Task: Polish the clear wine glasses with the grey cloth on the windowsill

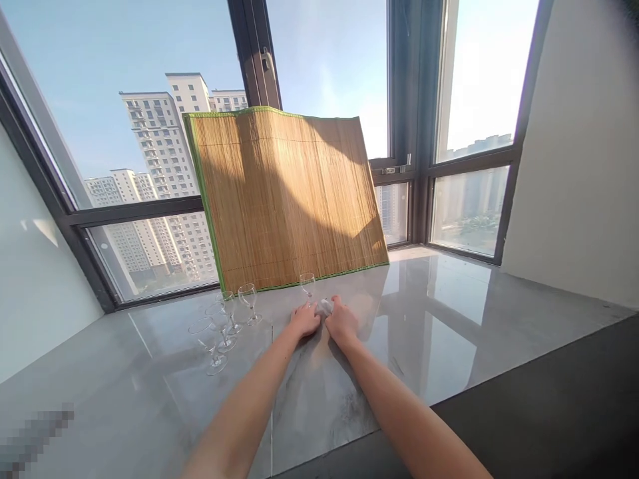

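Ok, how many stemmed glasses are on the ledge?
5: front glass, second glass and third glass in a receding row at left, fourth glass right of them, fifth glass beyond the left hand. Overlap could hide another.

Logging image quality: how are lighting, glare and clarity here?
Head view throughout: sunlight and shadow split the tan, green-edged bamboo mat; window reflections glare on the glossy grey marbled counter; clear stemmed glasses look faint; a pixelated patch sits lower left.

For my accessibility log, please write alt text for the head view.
Left hand and right hand flank a crumpled whitish item on a glossy gray surface. One stemmed glass stands beyond; more glasses stand left, a slatted mat behind.
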Motion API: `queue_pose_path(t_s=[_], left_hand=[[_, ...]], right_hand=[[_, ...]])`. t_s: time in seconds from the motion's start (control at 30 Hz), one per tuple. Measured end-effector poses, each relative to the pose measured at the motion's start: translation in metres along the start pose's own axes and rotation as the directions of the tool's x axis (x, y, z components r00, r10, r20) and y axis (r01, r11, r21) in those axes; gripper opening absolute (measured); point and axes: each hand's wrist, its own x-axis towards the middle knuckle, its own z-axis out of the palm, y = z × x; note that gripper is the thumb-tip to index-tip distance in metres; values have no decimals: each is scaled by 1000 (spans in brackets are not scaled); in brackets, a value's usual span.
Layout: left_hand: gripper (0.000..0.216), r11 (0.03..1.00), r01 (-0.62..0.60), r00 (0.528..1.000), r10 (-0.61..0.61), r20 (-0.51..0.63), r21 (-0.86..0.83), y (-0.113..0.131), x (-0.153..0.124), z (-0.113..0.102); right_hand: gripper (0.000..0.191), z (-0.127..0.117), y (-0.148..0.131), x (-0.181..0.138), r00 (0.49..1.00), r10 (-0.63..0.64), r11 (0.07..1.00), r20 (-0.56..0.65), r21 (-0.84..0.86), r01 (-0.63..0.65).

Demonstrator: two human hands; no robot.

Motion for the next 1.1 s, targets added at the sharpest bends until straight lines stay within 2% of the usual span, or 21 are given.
queue_pose_path(t_s=[0.07,0.17,0.4,0.53,0.73,0.8,0.87,0.93,1.0,1.03,1.1], left_hand=[[52,1000,4,1000,-3,-14,21,0,-8,0],[48,996,71,997,-70,-19,50,-11,-34,-1],[55,961,252,960,-234,-153,117,-65,-102,-9],[56,948,308,941,-291,-171,83,-87,-110,-16],[55,923,384,899,-382,-214,-34,-103,-106,-15],[56,921,383,896,-388,-217,-66,-105,-108,-13],[56,921,383,896,-390,-213,-78,-103,-113,-14],[53,918,388,891,-395,-221,-76,-96,-124,-16],[47,926,367,885,-376,-275,-85,-85,-141,-20],[40,945,313,878,-328,-349,-99,-80,-152,-23],[23,982,109,860,-172,-480,-156,-73,-177,-31]], right_hand=[[46,0,1,0,1000,-6,1000,6,-5,6],[48,-1,2,-1,1000,-15,1000,4,-14,15],[45,-1,3,-2,999,0,1000,47,1,0],[45,1,3,-2,999,1,1000,39,-13,-1],[47,4,6,0,999,-21,999,25,-25,21],[48,6,6,0,997,-61,998,37,-13,62],[50,9,6,1,985,-159,987,62,32,157],[49,13,5,1,958,-273,957,84,121,262],[45,16,5,1,932,-350,917,93,237,320],[42,18,5,2,925,-369,898,93,290,329],[39,20,5,1,916,-391,872,91,354,338]])
